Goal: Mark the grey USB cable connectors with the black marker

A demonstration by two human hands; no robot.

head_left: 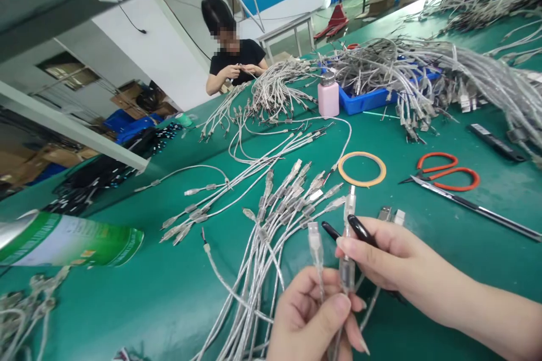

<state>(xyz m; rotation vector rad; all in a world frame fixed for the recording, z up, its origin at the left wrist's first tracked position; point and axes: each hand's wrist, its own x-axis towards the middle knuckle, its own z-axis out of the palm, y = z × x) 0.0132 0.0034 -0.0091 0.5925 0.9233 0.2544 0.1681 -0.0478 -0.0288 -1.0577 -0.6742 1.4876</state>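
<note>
On the left, a bundle of cables (256,259) lay on the green table (169,293), its plugs toward the far side. Next was the left hand (309,318), grasping one cable (347,275) below its grey lump, with another plug (315,243) standing just beside. The grasped cable reached between both hands, its long axis from near to far, plug at the far end. The right hand (393,256), nearer to that plug, pinched above the lump and held also a black tool (361,230) whose kind I could not tell.
</note>
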